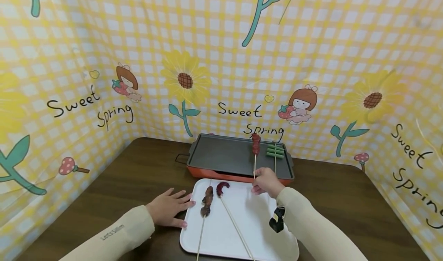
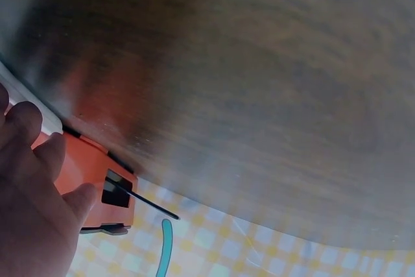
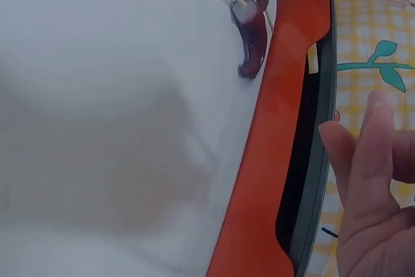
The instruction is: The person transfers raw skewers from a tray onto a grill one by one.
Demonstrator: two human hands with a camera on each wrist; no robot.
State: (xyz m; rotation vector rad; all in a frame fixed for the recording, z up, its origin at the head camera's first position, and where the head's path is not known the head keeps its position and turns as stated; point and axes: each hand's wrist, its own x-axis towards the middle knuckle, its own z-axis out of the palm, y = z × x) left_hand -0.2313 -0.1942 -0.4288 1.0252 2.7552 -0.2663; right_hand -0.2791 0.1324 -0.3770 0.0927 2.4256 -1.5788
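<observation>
My right hand (image 1: 267, 182) pinches the wooden stick of a skewer with reddish meat pieces (image 1: 255, 145), which stands out over the right part of the flat griddle plate (image 1: 225, 153). To its right, a skewer of green vegetable pieces (image 1: 275, 151) lies on the plate. My left hand (image 1: 169, 208) has its fingers spread, fingertips at the left rim of the white tray (image 1: 242, 218). On that tray lie a skewer of brown meat (image 1: 207, 203) and a skewer with a dark red curled piece (image 1: 222, 188). The right wrist view shows that dark red piece (image 3: 253, 40) near the tray's edge.
The griddle has an orange body (image 1: 207, 173) and a thin wire handle (image 1: 180, 158) on its left. It stands just behind the tray on a dark wooden table (image 1: 145, 168). A yellow checked cloth (image 1: 214, 68) hangs behind and at both sides.
</observation>
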